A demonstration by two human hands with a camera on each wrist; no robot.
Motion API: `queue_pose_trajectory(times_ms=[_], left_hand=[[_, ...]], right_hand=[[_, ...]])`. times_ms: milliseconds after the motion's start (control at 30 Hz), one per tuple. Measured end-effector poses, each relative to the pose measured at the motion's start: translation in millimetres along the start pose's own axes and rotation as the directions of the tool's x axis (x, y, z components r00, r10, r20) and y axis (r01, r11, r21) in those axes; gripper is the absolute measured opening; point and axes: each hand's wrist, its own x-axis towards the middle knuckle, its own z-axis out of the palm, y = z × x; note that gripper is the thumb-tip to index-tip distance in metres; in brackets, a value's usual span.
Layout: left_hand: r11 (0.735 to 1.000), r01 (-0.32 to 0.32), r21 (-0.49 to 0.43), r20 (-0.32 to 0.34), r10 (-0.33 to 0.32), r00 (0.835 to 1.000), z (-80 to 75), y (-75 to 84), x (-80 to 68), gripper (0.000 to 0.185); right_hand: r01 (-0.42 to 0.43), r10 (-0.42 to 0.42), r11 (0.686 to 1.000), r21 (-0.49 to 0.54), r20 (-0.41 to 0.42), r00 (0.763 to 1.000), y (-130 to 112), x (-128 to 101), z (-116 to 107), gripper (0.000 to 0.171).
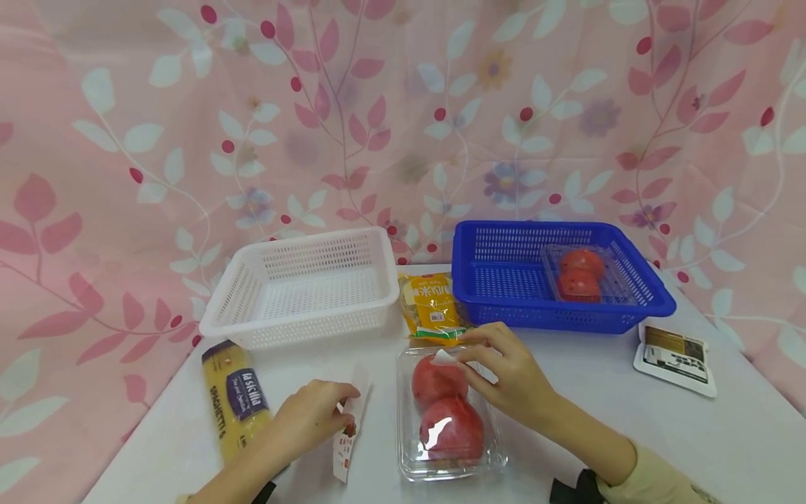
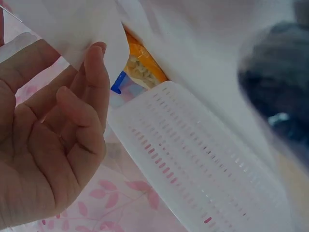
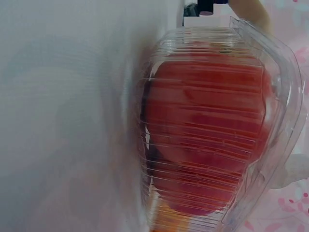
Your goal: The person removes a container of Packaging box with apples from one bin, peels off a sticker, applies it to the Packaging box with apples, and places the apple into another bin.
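A clear plastic box point(image 1: 448, 413) with two red tomatoes lies on the white table point(image 1: 604, 427) at the front middle. My right hand point(image 1: 504, 371) lies over its far end, with thumb and fingers curled onto the lid near a white label. The right wrist view shows that box point(image 3: 212, 130) close up, with no fingers in view. My left hand point(image 1: 315, 413) pinches a narrow white packet point(image 1: 350, 428) just left of the box. In the left wrist view the fingertips point(image 2: 94, 67) hold the packet point(image 2: 72, 29).
At the back stand a white basket point(image 1: 302, 287) and a blue basket point(image 1: 504, 280) that holds another box of tomatoes point(image 1: 582, 276). A yellow snack bag point(image 1: 431, 308) lies between the baskets. A spaghetti pack point(image 1: 236, 406) lies at the left and a white sachet point(image 1: 674, 357) at the right.
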Motion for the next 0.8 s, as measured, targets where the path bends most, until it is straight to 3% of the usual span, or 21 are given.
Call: queue_pose_trajectory(times_ms=[167, 300, 467, 633, 800], left_hand=[[0.994, 0.055, 0.098, 0.022, -0.057, 0.998, 2.3, -5.6, -1.7, 0.031], [0.973, 0.107, 0.205, 0.019, -0.113, 0.993, -0.1, -11.6, -3.5, 0.037], [0.971, 0.108, 0.215, 0.014, -0.114, 0.993, -3.7, -10.5, -4.1, 0.039], [0.973, 0.036, 0.226, -0.092, -0.015, 0.996, -1.4, -0.4, -0.1, 0.034], [0.962, -0.101, 0.253, -0.217, 0.158, 0.963, 0.6, 8.0, 10.7, 0.03]], right_hand=[[0.06, -0.06, 0.998, -0.021, -0.005, 0.998, -2, -2, 3, 0.021], [0.138, -0.14, 0.988, -0.067, -0.015, 0.99, -4, -4, 6, 0.02], [0.181, -0.183, 0.98, -0.087, -0.013, 0.983, -6, -8, 9, 0.02], [0.179, -0.178, 0.981, -0.079, 0.02, 0.984, -7, -14, 11, 0.019], [0.153, -0.149, 0.985, -0.074, 0.059, 0.987, -8, -17, 10, 0.017]])
